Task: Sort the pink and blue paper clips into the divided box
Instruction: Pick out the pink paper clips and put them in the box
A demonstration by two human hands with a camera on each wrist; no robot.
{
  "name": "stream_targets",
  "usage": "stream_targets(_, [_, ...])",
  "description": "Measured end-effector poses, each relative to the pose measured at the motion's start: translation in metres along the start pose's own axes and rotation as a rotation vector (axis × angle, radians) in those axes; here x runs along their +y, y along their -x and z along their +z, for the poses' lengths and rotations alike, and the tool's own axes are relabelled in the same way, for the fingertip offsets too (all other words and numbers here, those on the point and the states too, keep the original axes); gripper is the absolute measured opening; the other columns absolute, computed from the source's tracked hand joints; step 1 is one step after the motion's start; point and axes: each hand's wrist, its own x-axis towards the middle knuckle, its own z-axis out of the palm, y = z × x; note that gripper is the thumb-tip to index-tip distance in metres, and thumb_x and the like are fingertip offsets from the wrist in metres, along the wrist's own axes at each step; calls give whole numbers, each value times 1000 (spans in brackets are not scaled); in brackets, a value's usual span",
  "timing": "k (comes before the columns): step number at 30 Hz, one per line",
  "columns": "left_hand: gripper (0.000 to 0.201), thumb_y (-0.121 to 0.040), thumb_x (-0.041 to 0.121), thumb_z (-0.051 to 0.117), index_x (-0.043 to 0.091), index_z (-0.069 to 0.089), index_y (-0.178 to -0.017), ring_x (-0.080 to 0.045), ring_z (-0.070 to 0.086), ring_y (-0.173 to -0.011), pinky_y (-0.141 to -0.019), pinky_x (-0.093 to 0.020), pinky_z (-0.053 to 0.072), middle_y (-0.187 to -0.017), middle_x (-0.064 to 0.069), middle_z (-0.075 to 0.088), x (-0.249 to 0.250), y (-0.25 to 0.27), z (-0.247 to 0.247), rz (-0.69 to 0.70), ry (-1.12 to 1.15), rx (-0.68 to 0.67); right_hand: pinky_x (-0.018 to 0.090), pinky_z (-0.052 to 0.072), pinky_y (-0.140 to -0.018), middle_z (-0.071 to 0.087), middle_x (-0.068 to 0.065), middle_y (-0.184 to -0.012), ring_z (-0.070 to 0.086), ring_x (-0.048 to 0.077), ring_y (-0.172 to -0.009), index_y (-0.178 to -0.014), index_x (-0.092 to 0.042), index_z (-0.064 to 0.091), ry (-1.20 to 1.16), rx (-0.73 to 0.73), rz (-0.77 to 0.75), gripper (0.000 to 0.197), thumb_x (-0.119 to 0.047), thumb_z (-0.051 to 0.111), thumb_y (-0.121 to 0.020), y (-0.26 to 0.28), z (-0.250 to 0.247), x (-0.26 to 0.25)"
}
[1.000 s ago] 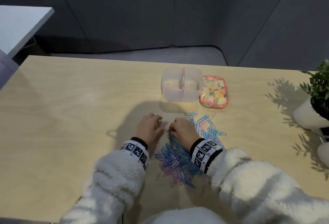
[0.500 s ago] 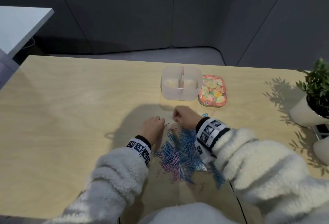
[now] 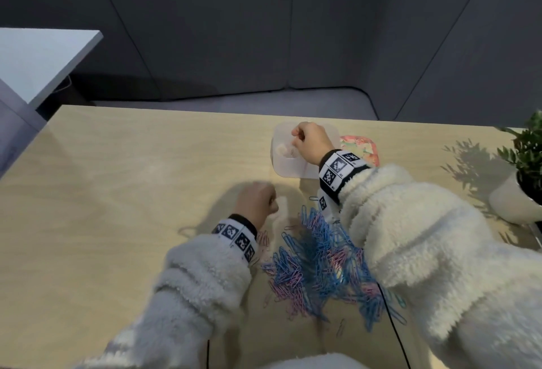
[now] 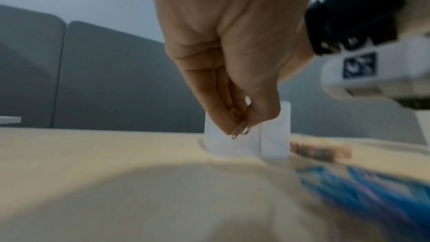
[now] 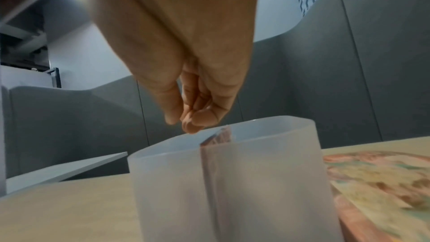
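No legible text anywhere; only black-and-white coded square markers on the wristbands [image 3: 337,169].

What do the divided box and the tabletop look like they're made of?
The divided box looks like frosted, translucent plastic: its walls are milky, and the centre divider shows through them as a dark strip. The tabletop looks like light wood or wood-look laminate: pale grain and a soft sheen. Which one, the pictures cannot settle.
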Motion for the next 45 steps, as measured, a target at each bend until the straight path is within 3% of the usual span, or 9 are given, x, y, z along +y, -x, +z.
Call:
stream_targets(4, [14, -78, 12, 55, 3, 66, -77, -30, 62, -72, -68, -36, 54, -76, -14, 69, 12, -28, -40, 100, 128, 318, 38, 49, -94, 67, 17, -107, 61, 30, -101, -101, -2, 66, -105, 100, -20, 25, 0, 45, -88, 12, -7, 6])
stream_targets(10, [20, -88, 15, 49, 7, 66, -95, -34, 61, -93, -78, -37, 46, -98, -15, 69, 32, -75, -52, 93, -9, 187, 32, 50, -82, 70, 15, -93, 62, 23, -84, -93, -1, 69, -208, 194, -61, 25, 1, 45, -86, 59, -12, 18])
stream_targets(15, [30, -94, 19, 40, 2, 64, -90, -36, 59, -91, -77, -40, 47, -95, -19, 68, 27, -77, -38, 164, -12, 157, 32, 52, -84, 70, 10, -100, 62, 21, -92, -99, -5, 68, -58, -65, -21, 25, -1, 46, -88, 87, 5, 40])
stream_targets(19, [23, -91, 17, 46, 6, 66, -91, -30, 57, -89, -80, -34, 42, -93, -12, 68, 10, -40, -25, 241, 58, 379, 38, 48, -90, 68, 11, -107, 59, 28, -104, -101, -9, 68, 194, -216, -63, 22, -10, 54, -85, 103, 30, 54])
stream_targets(24, [30, -89, 34, 54, 11, 57, -106, -26, 53, -101, -87, -38, 46, -110, -9, 57, -23, 16, 14, -69, 48, 74, 42, 41, -89, 52, 9, -111, 43, 29, -109, -100, -11, 66, 632, -206, -148, 47, -51, 64, -75, 116, 49, 53])
stream_targets(29, [55, -74, 57, 62, 12, 48, -103, -25, 46, -98, -87, -38, 47, -107, -7, 48, -31, 53, 49, -196, 78, -2, 37, 39, -89, 54, 6, -114, 41, 27, -112, -105, -11, 67, 702, -169, -150, 39, -43, 58, -84, 126, 62, 52])
stream_targets(39, [17, -91, 18, 53, 5, 59, -99, -28, 57, -93, -84, -39, 49, -103, -13, 60, -10, 49, 58, -134, 108, 4, 36, 39, -85, 61, 8, -107, 46, 28, -107, -103, -12, 62, 698, -195, -176, 16, -11, 53, -89, 139, 73, 53])
stream_targets(42, [16, -93, 14, 48, 4, 58, -99, -30, 58, -92, -81, -38, 48, -103, -14, 60, -8, 46, 54, -78, 30, -35, 37, 42, -83, 61, 13, -103, 50, 31, -104, -99, -6, 57, 769, -241, -235, 20, -2, 58, -79, 142, 73, 46])
stream_targets(45, [14, -90, 9, 48, 5, 59, -96, -29, 58, -93, -79, -37, 48, -102, -12, 61, -8, 41, 50, -51, -10, -68, 31, 48, -66, 65, 11, -84, 60, 26, -86, -83, -7, 62, 875, -220, -302, 29, -10, 78, -60, 145, 66, 32])
